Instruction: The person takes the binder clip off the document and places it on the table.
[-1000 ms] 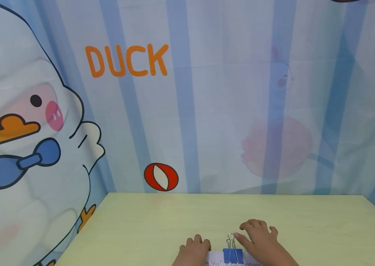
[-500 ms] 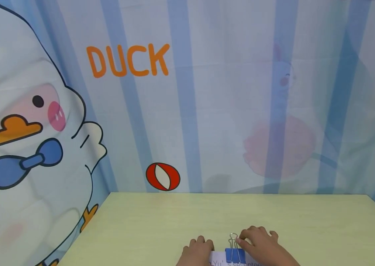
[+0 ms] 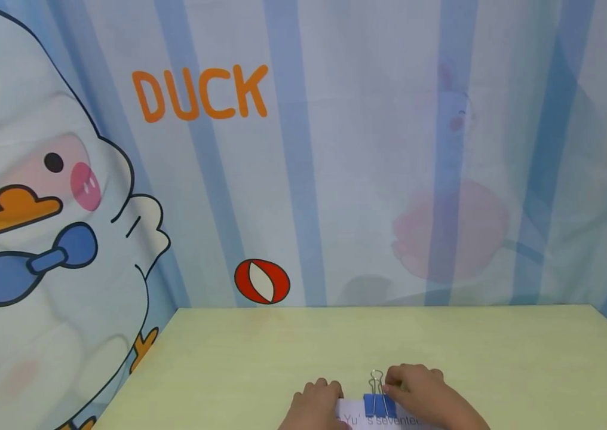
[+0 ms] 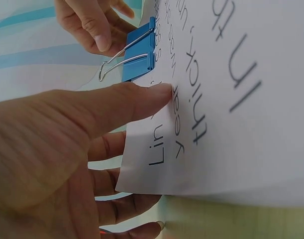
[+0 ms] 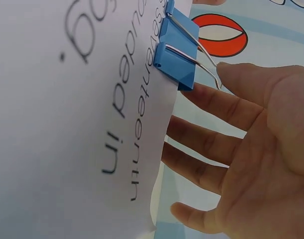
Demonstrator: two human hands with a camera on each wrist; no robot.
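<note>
A blue binder clip (image 3: 380,405) with wire handles sits on the top edge of white printed paper (image 3: 352,411), near the table's front. My left hand (image 3: 314,405) grips the paper left of the clip; in the left wrist view its thumb lies on the printed face, with the other fingers behind the sheet. My right hand (image 3: 428,393) is at the clip's right side. In the right wrist view, its thumb touches the end of a wire handle (image 5: 201,59) and the index finger reaches behind the clip; the other fingers spread behind the paper's edge.
The pale yellow table (image 3: 260,346) stretches beyond the hands to a striped curtain (image 3: 346,179). On the curtain are a large printed duck (image 3: 29,334), orange lettering and a red ball print (image 3: 262,281). The paper's lower part lies outside the head view.
My right hand has come in from above and to the right until its thumb and fingers meet the clip's handle. The left hand keeps its hold on the paper.
</note>
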